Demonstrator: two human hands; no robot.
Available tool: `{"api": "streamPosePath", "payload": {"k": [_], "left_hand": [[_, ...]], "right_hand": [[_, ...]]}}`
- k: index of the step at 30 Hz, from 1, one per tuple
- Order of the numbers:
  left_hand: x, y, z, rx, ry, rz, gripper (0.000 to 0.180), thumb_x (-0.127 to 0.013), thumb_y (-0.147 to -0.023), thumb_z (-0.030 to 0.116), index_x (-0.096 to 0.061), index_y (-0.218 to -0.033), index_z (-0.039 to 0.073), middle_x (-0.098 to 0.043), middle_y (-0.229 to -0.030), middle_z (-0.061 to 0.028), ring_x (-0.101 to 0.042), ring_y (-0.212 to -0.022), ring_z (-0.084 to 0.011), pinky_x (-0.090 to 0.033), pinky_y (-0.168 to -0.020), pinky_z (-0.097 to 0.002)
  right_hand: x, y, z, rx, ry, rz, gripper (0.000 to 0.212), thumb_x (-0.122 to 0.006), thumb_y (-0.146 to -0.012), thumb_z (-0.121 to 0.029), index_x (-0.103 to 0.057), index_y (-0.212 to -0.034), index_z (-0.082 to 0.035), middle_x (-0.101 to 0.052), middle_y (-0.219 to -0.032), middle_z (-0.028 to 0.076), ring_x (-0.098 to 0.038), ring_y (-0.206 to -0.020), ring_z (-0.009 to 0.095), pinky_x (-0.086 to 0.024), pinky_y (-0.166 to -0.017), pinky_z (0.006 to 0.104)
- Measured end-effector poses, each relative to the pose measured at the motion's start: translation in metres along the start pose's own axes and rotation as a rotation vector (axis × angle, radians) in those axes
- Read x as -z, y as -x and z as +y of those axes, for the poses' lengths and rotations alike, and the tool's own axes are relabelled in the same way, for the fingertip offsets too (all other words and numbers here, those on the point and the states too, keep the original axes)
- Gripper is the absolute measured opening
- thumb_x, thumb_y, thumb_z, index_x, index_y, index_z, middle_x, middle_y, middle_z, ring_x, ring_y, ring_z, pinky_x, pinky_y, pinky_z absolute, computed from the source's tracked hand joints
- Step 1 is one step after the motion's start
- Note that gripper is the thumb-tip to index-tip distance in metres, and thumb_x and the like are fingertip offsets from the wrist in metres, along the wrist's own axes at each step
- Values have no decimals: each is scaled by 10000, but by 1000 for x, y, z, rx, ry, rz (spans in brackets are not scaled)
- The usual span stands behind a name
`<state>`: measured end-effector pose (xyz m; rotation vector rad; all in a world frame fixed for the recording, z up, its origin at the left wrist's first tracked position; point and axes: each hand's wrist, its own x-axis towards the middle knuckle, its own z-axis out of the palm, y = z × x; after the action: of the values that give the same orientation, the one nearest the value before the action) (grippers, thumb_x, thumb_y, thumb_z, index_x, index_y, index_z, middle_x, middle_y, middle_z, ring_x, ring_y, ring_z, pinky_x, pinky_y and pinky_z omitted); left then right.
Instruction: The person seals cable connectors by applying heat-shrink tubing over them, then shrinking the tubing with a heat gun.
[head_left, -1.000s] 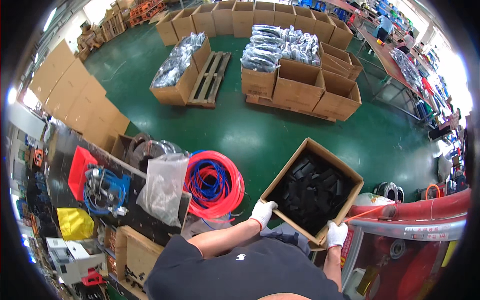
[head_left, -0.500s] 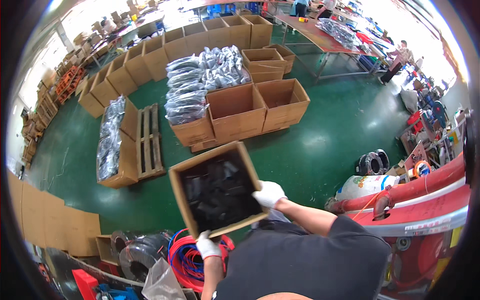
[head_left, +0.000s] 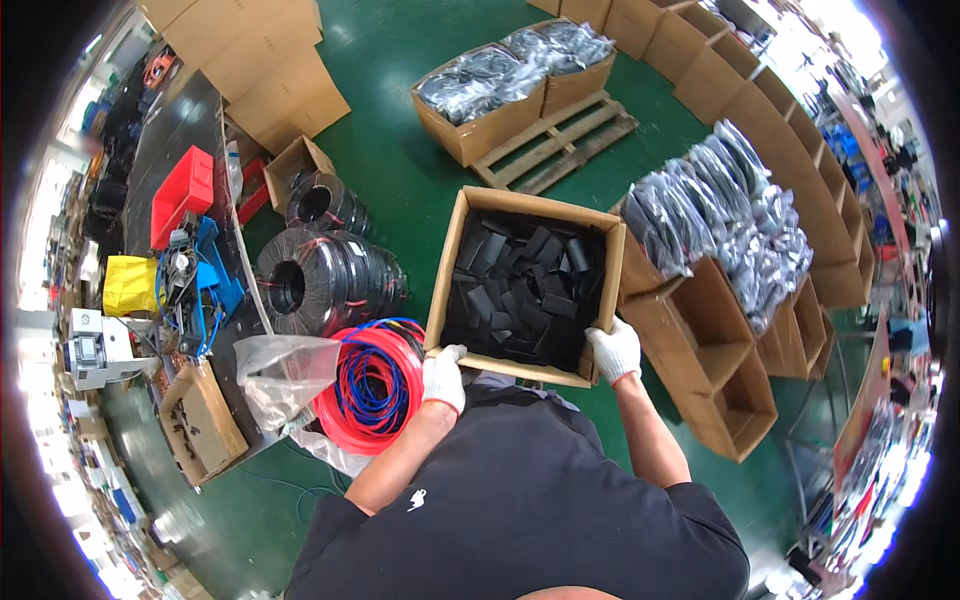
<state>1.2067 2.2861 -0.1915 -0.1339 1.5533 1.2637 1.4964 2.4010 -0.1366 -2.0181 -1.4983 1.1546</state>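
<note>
Twelve o'clock from me: a square, open brown cardboard box [head_left: 510, 369], its near corners grasped by my gloved left hand [head_left: 444, 378] and right hand [head_left: 614, 350]. Inside, flat black pieces [head_left: 520, 285] lie jumbled. Around the box, open cartons [head_left: 680, 372] block four o'clock, black rolls [head_left: 335, 275] nine, a wooden pallet [head_left: 545, 132] towards one, a red-and-blue hose coil [head_left: 370, 385] eight.

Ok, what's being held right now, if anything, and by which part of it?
A cardboard box of black pieces: the left hand holds its near left corner, the right hand its near right corner.
</note>
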Motion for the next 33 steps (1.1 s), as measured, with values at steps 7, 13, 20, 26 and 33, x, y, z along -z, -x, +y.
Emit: {"api": "streamPosePath", "payload": {"k": [7,13,20,26,33], "left_hand": [[-18,-147,68,-57,-37,202,332,-721,-819,179,-699,-1006,-95,-682,-960,-146,-637,-864,-257,-550,-815,-429],[-77,-223,242,-5,202,181,267,-714,-828,94,-636,-1071,13,-606,-906,-96,-646,-797,-262,-589,-735,-424],[-129,-351,411,-138,254,210,357,-719,-808,34,-589,-1138,-2,-598,-970,-114,-651,-838,-286,-607,-751,-453],[-180,-505,547,-118,154,168,347,-717,-827,31,-585,-1147,28,-602,-961,-109,-663,-831,-292,-627,-748,-485],[-233,-645,722,-123,76,146,273,-712,-822,47,-619,-1079,41,-610,-886,-91,-655,-795,-272,-607,-690,-449]], "right_hand": [[-65,-144,-118,56,258,-116,398,-671,-822,-310,-749,-1136,-79,-752,-1018,250,-711,-1020,436,-554,-910,498],[-121,-276,-265,150,251,-169,397,-660,-830,-306,-735,-1136,-64,-744,-1012,258,-706,-1016,446,-545,-902,499],[-193,-420,-407,185,118,-137,403,-700,-845,-317,-734,-1185,-103,-753,-1021,233,-713,-1004,436,-549,-887,486],[-266,-577,-504,151,112,-139,447,-653,-828,-317,-733,-1225,-127,-754,-1052,239,-710,-1039,440,-554,-920,501],[-319,-709,-654,124,113,-144,479,-611,-828,-330,-728,-1231,-97,-748,-1088,257,-699,-1078,452,-545,-963,497]]}}
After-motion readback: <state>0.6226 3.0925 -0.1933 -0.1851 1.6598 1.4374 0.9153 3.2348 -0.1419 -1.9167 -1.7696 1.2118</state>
